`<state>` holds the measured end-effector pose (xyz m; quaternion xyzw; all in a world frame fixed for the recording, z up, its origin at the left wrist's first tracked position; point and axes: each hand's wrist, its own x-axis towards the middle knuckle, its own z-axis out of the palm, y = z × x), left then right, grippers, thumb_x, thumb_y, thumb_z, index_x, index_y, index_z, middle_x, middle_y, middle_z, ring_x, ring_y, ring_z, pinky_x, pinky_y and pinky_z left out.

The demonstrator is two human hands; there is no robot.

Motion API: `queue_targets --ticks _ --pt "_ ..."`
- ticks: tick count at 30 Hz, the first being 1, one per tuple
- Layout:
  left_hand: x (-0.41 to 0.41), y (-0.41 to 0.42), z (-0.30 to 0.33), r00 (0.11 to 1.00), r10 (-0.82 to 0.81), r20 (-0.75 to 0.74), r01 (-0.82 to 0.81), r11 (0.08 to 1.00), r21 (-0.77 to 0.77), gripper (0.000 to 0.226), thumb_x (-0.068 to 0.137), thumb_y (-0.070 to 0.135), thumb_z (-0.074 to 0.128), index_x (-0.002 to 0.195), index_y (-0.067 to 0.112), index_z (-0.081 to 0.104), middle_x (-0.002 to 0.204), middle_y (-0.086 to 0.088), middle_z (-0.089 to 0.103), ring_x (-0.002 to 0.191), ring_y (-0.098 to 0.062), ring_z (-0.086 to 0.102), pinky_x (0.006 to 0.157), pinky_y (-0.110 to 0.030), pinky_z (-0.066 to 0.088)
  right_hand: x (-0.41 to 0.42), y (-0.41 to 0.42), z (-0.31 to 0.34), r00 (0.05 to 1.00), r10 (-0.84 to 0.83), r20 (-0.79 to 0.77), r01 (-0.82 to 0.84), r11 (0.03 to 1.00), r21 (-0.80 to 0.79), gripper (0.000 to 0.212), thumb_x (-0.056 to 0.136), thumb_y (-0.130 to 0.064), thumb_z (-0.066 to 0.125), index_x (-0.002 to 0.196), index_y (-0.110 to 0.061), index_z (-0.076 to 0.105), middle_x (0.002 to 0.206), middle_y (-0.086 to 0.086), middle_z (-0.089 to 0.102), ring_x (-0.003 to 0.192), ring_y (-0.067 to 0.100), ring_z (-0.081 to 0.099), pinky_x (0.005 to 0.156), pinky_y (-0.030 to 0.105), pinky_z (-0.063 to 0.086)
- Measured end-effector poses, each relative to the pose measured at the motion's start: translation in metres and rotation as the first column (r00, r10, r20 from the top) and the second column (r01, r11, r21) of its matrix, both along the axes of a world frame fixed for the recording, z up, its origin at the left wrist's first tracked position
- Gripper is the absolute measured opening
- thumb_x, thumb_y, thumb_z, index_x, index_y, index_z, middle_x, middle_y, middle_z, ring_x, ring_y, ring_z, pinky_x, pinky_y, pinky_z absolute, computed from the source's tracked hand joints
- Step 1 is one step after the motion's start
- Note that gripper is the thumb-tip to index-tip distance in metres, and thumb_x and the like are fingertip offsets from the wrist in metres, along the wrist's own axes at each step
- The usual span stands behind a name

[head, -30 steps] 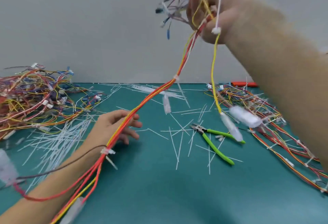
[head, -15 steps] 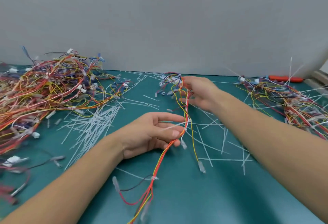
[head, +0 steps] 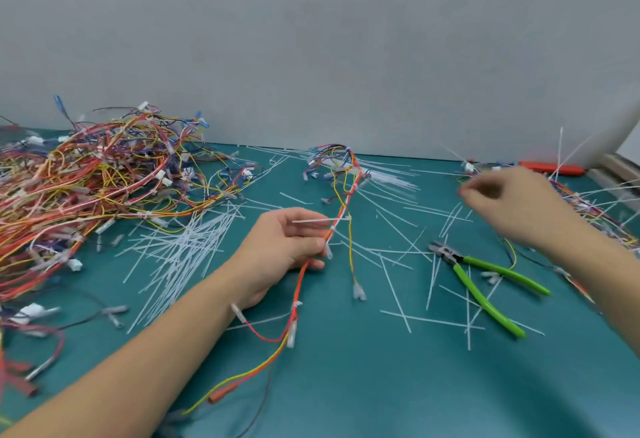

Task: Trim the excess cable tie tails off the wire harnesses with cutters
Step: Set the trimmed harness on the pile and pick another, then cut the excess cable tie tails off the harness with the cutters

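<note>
Green-handled cutters (head: 485,285) idle on mat | left hand (head: 280,250) pinches harness (head: 341,209) | right hand (head: 512,202) blurred, grip unclear | risk: untrimmed tie tail (head: 311,221) near wires, nick likely

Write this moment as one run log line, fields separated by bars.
left hand: pinches harness on mat | right hand: blurred, above cutters, holds nothing seen | cutters: lying on mat | tie tail: untrimmed

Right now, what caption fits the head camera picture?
Left hand pinches wire harness; right hand hovers above green cutters.
</note>
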<state>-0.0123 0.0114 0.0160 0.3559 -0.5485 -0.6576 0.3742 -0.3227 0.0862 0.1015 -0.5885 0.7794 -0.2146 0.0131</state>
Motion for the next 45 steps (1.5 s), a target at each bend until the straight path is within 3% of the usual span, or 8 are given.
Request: queue_targets --ticks 6,12,18,22,26,32,37,45 --pt "-0.001 -0.001 -0.001 0.994 0.037 0.103 -0.030 0.997 -0.072 0.020 0.085 -0.004 0.076 0.102 0.005 0.070 0.093 -0.014 0.079 0.080 -0.026 0.076 0.068 -0.029 0.063 0.009 0.060 -0.022 0.979 0.062 -0.194 0.048 0.855 0.517 0.093 0.063 -0.099 0.030 0.126 -0.039 0.062 0.118 -0.007 0.065 0.108 0.015 0.062 0.096 0.036 0.052" --pt "0.013 -0.006 0.009 0.768 0.294 0.569 0.065 0.848 -0.526 0.009 0.093 0.021 0.070 0.084 0.021 0.071 0.063 0.001 0.073 0.056 -0.015 0.071 0.052 -0.028 0.055 0.000 0.063 -0.033 0.969 0.038 -0.244 0.104 0.832 0.545 0.085 0.072 -0.093 0.052 0.138 -0.040 0.050 0.122 -0.006 0.052 0.110 0.019 0.053 0.100 0.033 0.046" --pt "0.030 0.002 0.035 0.474 -0.066 0.878 0.453 0.874 -0.179 0.047 0.079 0.063 0.073 0.071 0.016 0.068 0.063 0.004 0.074 0.051 -0.013 0.069 0.050 -0.024 0.053 -0.011 0.053 -0.025 0.998 -0.038 -0.053 0.061 0.815 0.577 0.066 0.070 -0.083 0.068 0.119 -0.041 0.057 0.097 -0.012 0.065 0.085 0.007 0.063 0.071 0.026 0.050" --pt "0.029 0.007 0.040 0.343 0.019 0.939 0.585 0.778 -0.229 0.035 0.074 0.055 0.076 0.073 0.021 0.066 0.064 0.012 0.072 0.054 -0.005 0.069 0.056 -0.020 0.050 -0.025 0.047 -0.013 0.936 -0.183 0.300 0.003 0.858 0.514 0.045 0.064 -0.065 0.076 0.092 -0.030 0.077 0.075 -0.001 0.075 0.064 0.017 0.070 0.059 0.035 0.062" --pt "0.031 0.008 0.039 0.621 -0.266 0.738 0.489 0.867 -0.099 0.029 0.086 0.042 0.074 0.078 0.019 0.060 0.077 -0.002 0.078 0.049 -0.020 0.065 0.047 -0.020 0.042 -0.040 0.042 -0.002 0.655 -0.168 0.736 -0.132 0.935 0.330 0.058 0.059 -0.054 0.083 0.103 -0.018 0.080 0.083 0.011 0.068 0.073 0.025 0.073 0.067 0.047 0.063" --pt "0.030 0.003 0.037 0.869 -0.315 0.382 0.346 0.938 -0.013 0.033 0.070 0.039 0.087 0.084 0.015 0.071 0.062 -0.013 0.062 0.046 -0.022 0.055 0.043 -0.021 0.039 -0.020 0.037 -0.002 -0.387 -0.056 0.920 -0.665 0.708 -0.237 0.069 0.104 -0.040 0.033 0.158 0.003 0.027 0.137 0.027 0.047 0.123 0.044 0.051 0.114 0.072 0.024" --pt "0.032 0.004 0.035 0.906 -0.335 0.259 0.341 0.940 0.022 0.034 0.068 0.018 0.089 0.097 0.006 0.075 0.077 -0.011 0.057 0.057 -0.021 0.057 0.053 -0.026 0.052 0.037 0.032 -0.017 -0.375 -0.070 0.924 -0.779 0.564 -0.273 0.073 0.100 -0.041 0.047 0.154 0.005 0.035 0.135 0.025 0.052 0.120 0.042 0.054 0.106 0.072 0.036" --pt "0.034 0.002 0.041 0.823 -0.155 0.546 0.219 0.974 -0.054 0.029 0.060 0.022 0.094 0.086 0.017 0.081 0.068 -0.010 0.071 0.058 -0.020 0.063 0.055 -0.028 0.054 0.073 0.038 -0.062 -0.173 -0.154 0.973 -0.830 0.555 -0.060 0.069 0.097 -0.045 0.053 0.149 0.001 0.048 0.127 0.019 0.058 0.113 0.037 0.060 0.097 0.058 0.050"
